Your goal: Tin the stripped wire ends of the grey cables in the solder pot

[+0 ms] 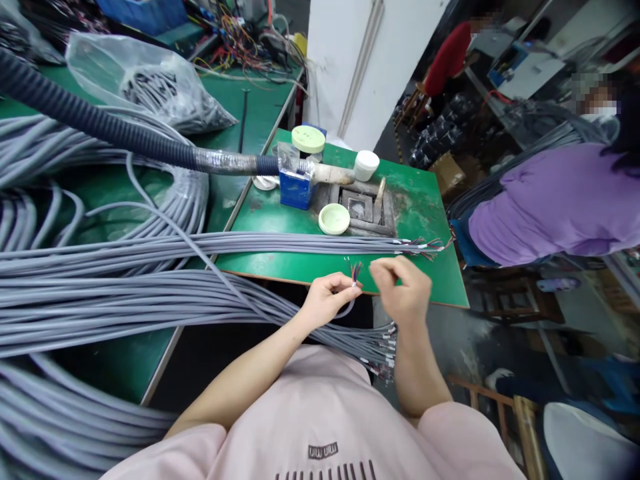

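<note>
Pinched between the thumb and fingers of my left hand point(330, 299) is the end of a grey cable point(346, 309), its thin coloured wires point(356, 271) fanned upward. My right hand point(404, 287) is just to the right, fingers curled and closed; whatever they hold, if anything, is too small to tell. Beyond the hands a bundle of grey cables point(280, 243) lies across the green table point(450, 267), with stripped coloured ends at the right. A second grey bundle point(220, 300) passes under my left forearm, its ends hanging near my lap.
Behind the cables sit a square metal pot point(360, 208), an open round tub point(334, 219), a white jar point(367, 165) and a blue box point(296, 189). A black hose point(150, 143) crosses from the left. A person in purple point(560, 200) is at the right.
</note>
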{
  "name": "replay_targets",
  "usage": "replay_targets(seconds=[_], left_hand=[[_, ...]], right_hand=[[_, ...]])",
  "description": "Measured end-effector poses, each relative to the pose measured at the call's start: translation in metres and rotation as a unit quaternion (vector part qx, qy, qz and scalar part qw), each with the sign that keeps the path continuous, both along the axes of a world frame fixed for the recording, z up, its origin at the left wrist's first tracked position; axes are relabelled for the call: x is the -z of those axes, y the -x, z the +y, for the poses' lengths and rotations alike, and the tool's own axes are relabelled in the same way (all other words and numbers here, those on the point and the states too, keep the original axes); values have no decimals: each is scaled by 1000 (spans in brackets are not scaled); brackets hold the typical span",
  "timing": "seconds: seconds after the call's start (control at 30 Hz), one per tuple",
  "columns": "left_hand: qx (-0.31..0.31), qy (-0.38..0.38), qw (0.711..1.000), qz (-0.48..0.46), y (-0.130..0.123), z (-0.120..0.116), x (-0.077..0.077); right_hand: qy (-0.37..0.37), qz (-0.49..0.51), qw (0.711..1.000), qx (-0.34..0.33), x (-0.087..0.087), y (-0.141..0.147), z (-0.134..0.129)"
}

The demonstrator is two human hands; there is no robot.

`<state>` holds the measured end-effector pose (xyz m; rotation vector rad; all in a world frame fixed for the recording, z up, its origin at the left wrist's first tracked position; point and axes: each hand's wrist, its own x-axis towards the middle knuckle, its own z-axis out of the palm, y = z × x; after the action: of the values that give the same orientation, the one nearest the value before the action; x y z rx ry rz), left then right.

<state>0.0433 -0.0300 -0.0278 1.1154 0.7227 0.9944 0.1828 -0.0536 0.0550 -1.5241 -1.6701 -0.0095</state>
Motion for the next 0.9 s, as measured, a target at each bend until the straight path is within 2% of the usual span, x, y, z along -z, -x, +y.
replay_targets(seconds=[0.17,0.3,0.37,0.5,0.57,0.63,0.7,0.8,0.9], left_hand=[[-57,-62,996,18,-6,1,-6],[-76,-71,994,28,-9,-3,-11],[-78,-56,995,24,-10,-5,-11],[-51,39,998,-10,-10,-9,-7],[-39,92,994,-37,-9,-9,-5],[-42,110,991,-57,-8,-9,-4],[-50,101,992,-61,-7,-7,-5],[-50,83,993,-64,-6,-6,-6],[-46,86,993,-66,-5,-7,-7]], right_hand=[[-8,-96,995,0,21,21,1],[-12,-69,997,-14,19,23,7],[-18,-28,999,-12,12,18,8],[-100,35,992,65,-2,3,7],[-91,26,994,46,-4,0,3],[-38,-6,999,-10,1,3,0],[1,-36,999,-34,9,11,-1],[-4,-55,998,-15,19,24,-1],[-27,-47,998,-16,22,30,-1]])
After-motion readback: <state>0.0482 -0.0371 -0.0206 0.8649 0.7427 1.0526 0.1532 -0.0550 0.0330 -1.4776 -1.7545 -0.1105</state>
